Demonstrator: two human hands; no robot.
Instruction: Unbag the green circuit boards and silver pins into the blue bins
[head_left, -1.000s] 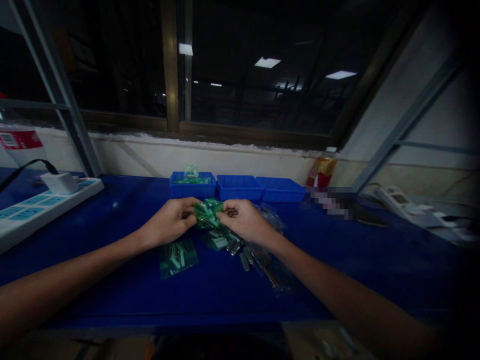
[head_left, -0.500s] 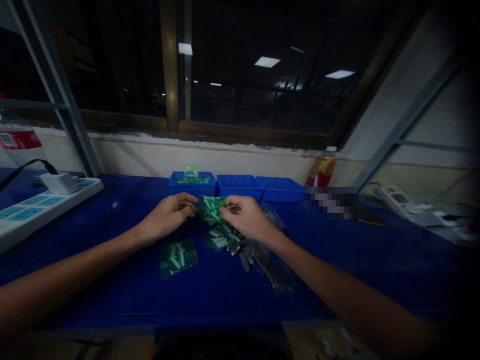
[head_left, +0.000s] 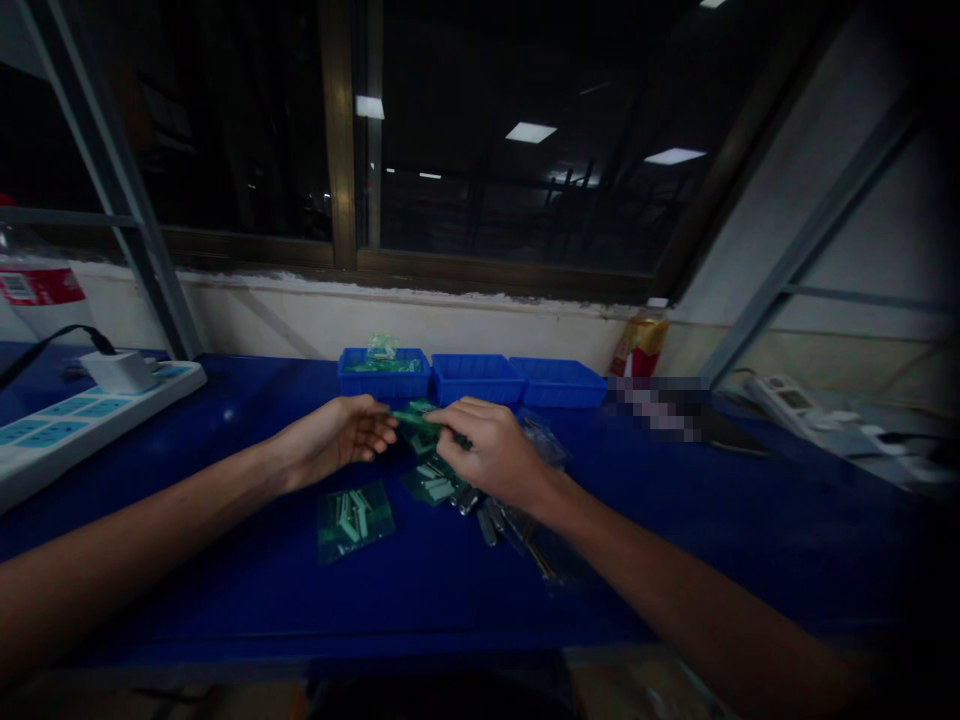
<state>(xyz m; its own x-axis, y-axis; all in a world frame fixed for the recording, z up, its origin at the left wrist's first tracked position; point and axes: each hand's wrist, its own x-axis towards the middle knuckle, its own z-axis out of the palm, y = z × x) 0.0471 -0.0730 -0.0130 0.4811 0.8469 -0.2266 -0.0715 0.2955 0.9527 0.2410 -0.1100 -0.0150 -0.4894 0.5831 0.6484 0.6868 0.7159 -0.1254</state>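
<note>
A small green plastic bag [head_left: 411, 415] of pale and metal pieces is tilted nearly edge-on between my hands. My right hand [head_left: 491, 442] pinches its right end between thumb and fingers. At the left end, my left hand [head_left: 349, 435] is closed on the bag's edge, its lower fingers loosely curled. Another green bag of white plugs and screws [head_left: 355, 518] lies flat, nearer me. Just under my right hand sits a further green bag [head_left: 435, 483], next to loose metal sleeves [head_left: 487, 525] and clear bags [head_left: 544, 555], partly hidden by the hand.
Three blue bins [head_left: 480, 380] stand in a row along the wall; green bags fill the left bin [head_left: 384, 375]. A white power strip [head_left: 97, 420] with a plugged-in adapter lies at left. Farther right are a red-and-gold package [head_left: 639, 345] and a dark flat object [head_left: 724, 432].
The held green bag has tipped from facing me to nearly edge-on. My left hand has turned, showing more of its curled fingers. The bags on the table stay put.
</note>
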